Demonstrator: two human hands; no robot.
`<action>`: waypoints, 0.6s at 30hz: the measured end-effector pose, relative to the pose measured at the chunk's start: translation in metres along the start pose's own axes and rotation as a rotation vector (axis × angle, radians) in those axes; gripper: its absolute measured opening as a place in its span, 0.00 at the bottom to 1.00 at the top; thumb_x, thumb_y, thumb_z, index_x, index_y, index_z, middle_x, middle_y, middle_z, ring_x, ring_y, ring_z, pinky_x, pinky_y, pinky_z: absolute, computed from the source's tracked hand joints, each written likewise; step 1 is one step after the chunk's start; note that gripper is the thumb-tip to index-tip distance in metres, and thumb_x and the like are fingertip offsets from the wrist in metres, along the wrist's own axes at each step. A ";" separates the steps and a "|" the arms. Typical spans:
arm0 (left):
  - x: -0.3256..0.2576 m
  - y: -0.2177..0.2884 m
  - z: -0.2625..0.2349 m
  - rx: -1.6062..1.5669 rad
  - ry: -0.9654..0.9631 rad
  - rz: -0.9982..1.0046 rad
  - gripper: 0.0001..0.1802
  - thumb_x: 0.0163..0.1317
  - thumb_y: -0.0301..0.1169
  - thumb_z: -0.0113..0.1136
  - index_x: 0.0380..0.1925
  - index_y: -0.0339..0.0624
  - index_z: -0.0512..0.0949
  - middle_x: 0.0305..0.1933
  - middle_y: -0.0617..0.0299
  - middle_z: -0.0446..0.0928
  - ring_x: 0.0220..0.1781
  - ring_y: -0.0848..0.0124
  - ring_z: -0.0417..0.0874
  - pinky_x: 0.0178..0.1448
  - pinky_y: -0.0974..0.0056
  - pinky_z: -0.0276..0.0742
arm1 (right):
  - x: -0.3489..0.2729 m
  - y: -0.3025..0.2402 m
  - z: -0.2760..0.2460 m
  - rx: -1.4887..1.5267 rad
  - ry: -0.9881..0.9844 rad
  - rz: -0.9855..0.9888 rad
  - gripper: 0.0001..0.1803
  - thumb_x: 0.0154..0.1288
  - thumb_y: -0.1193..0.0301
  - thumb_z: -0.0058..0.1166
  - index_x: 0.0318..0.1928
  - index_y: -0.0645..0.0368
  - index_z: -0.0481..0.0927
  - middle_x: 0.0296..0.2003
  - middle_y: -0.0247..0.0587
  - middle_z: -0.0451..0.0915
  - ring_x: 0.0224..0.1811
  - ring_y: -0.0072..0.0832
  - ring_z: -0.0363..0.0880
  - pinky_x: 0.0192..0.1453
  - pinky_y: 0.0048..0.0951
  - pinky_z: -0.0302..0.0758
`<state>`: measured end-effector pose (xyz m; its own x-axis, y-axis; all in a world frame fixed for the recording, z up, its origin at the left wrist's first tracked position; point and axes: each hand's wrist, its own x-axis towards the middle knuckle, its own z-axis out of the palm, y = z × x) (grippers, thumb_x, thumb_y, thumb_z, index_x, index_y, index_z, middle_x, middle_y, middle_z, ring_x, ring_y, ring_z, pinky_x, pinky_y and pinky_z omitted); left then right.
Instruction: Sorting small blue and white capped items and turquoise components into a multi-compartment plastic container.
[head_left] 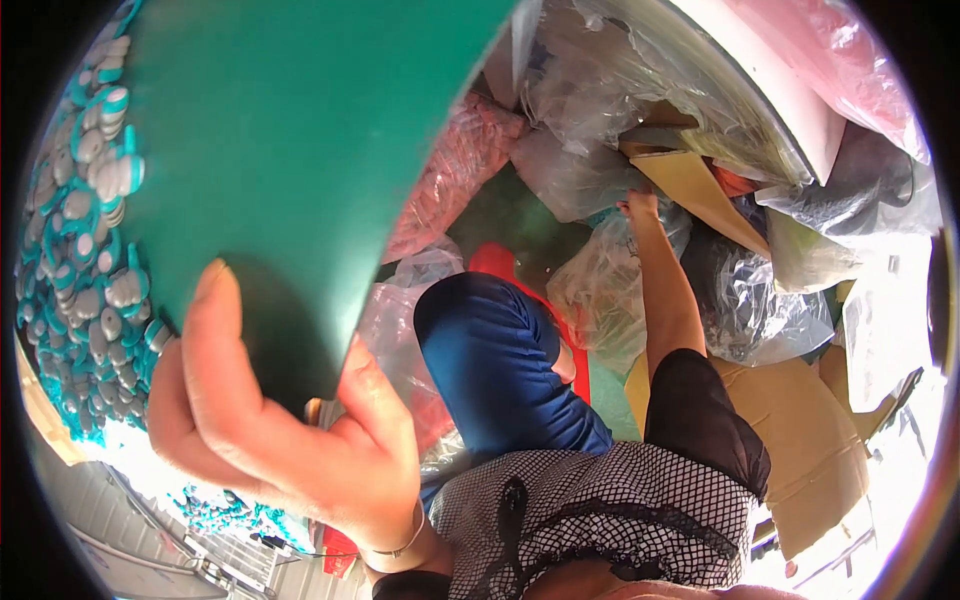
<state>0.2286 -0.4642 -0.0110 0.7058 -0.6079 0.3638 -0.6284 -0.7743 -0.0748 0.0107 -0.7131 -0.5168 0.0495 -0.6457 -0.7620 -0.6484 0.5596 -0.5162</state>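
Note:
My left hand (285, 430) is at the near corner of a green tabletop (300, 110). Its fingers bend over the top and its thumb presses the side edge, so it grips the corner. Low on the right, my right arm stretches down among bags on the floor. At its end my right hand (638, 204) looks closed on the edge of a clear plastic bag (605, 275); its fingertips are small and partly hidden. Along the table's left side lies a heap of small teal and grey plastic parts (95, 250) with rounded knobs.
Pink-filled bags (455, 165) lean beside the table. Cardboard flaps (695, 195) rise near my right forearm, and a cardboard sheet (790, 430) lies by my right elbow. A dark-filled clear bag (755, 305) is to the right. Something red (492, 262) is by my blue-trousered knee (500, 350).

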 end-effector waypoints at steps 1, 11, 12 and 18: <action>-0.001 0.001 -0.001 0.018 -0.024 -0.012 0.25 0.62 0.36 0.62 0.56 0.35 0.71 0.52 0.51 0.71 0.53 0.56 0.69 0.53 0.57 0.68 | 0.006 -0.006 0.004 -0.010 0.010 -0.003 0.31 0.61 0.80 0.42 0.67 0.54 0.61 0.32 0.43 0.77 0.20 0.29 0.78 0.19 0.27 0.70; -0.002 -0.004 0.000 -0.065 0.015 0.031 0.24 0.61 0.35 0.62 0.55 0.38 0.72 0.50 0.50 0.71 0.52 0.53 0.70 0.54 0.52 0.68 | -0.120 0.001 0.047 -0.463 0.128 -1.104 0.25 0.53 0.80 0.49 0.55 0.57 0.76 0.41 0.50 0.81 0.39 0.46 0.80 0.42 0.43 0.78; -0.001 -0.004 0.001 -0.056 0.032 0.035 0.23 0.61 0.35 0.62 0.55 0.38 0.72 0.50 0.50 0.71 0.52 0.53 0.71 0.54 0.52 0.68 | -0.135 -0.003 0.059 -0.447 -0.012 -1.077 0.25 0.53 0.78 0.50 0.56 0.56 0.75 0.39 0.50 0.80 0.37 0.46 0.80 0.40 0.42 0.78; 0.001 -0.005 0.001 -0.013 0.081 0.041 0.24 0.57 0.35 0.63 0.55 0.45 0.74 0.47 0.52 0.70 0.50 0.53 0.72 0.54 0.51 0.69 | -0.199 0.003 0.071 -0.726 -0.289 -1.134 0.26 0.54 0.75 0.51 0.56 0.48 0.76 0.37 0.49 0.80 0.34 0.45 0.79 0.40 0.41 0.80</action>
<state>0.2328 -0.4608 -0.0108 0.6509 -0.6225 0.4346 -0.6608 -0.7464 -0.0793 0.0528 -0.5458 -0.3950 0.9093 -0.3824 -0.1644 -0.3907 -0.6479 -0.6539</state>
